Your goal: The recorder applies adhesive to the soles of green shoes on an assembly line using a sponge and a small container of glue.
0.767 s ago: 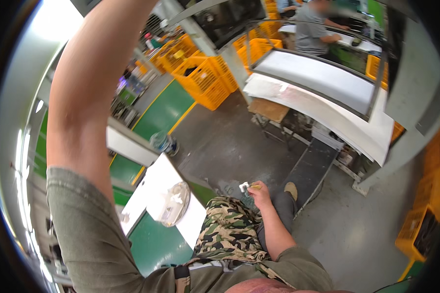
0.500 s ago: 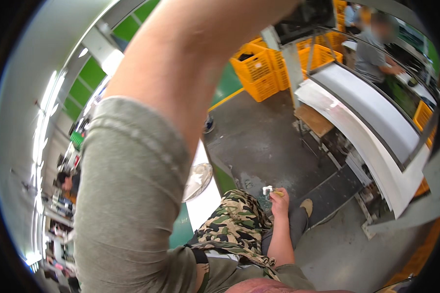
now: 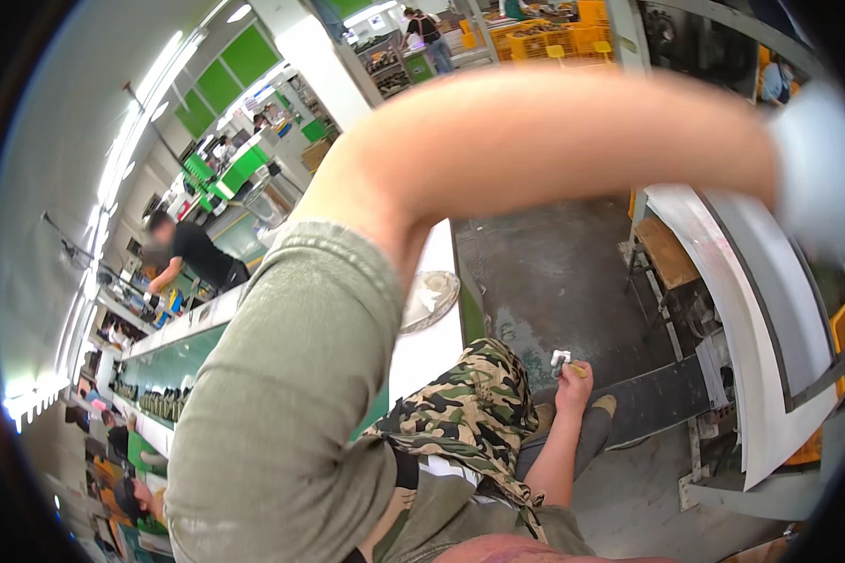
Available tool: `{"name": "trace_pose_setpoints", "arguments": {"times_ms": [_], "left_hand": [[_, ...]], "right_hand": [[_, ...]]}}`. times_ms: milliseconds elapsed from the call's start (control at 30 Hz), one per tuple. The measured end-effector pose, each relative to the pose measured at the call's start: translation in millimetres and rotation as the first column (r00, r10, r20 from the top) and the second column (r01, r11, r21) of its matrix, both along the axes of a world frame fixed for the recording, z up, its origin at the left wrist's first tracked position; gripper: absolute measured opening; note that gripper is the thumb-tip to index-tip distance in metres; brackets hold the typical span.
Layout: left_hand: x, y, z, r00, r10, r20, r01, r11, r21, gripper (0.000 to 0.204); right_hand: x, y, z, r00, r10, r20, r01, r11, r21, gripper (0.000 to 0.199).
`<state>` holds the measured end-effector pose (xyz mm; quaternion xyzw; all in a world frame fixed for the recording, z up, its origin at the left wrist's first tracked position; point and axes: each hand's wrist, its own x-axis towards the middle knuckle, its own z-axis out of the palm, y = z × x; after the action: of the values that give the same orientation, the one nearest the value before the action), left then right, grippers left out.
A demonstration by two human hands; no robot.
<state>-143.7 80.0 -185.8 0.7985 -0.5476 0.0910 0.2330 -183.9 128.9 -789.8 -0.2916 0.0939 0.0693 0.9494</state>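
My left arm, bare below an olive sleeve, stretches across the view from lower left to upper right. My left hand is a blurred white shape at the right rim, above a long white curved panel. What it holds is unclear. My right hand rests low by my knee, fingers closed on a small white and yellow part. A camouflage cloth covers my lap.
A white table beside me carries a round shallow dish. A long green conveyor runs off to the left, where a person in black leans over it. A wooden stool stands under the panel. Yellow crates sit far back.
The view has swung left and up. My left arm has swept from upright to lying across the frame toward the right. My right hand stays by the knee with the small part.
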Motion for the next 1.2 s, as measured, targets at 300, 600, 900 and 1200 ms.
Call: {"name": "trace_pose_setpoints", "arguments": {"times_ms": [300,600,900,1200], "left_hand": [[-149.1,424.2,-289.6,0.409,0.898,-0.163,-0.585,0.395,0.708,0.058],[-479.9,633.0,-433.3,-0.694,0.719,-0.042,-0.305,-0.241,0.921,0.090],[-517.9,645.3,-502.5,-0.879,0.452,-0.150,-0.374,-0.460,0.805,0.081],[-504.5,693.4,-513.8,-0.806,0.588,-0.064,-0.171,-0.129,0.977,0.072]], "right_hand": [[-3.9,-12.5,-1.7,0.993,0.049,-0.110,-0.052,0.998,-0.028,0.007],[-13.8,-11.6,5.5,0.957,0.116,-0.267,-0.156,0.978,-0.136,0.012],[8.5,-4.9,47.7,0.946,0.181,-0.269,-0.250,0.936,-0.249,0.017],[41.2,88.3,102.5,0.937,0.297,-0.182,-0.347,0.843,-0.410,0.016]]}}
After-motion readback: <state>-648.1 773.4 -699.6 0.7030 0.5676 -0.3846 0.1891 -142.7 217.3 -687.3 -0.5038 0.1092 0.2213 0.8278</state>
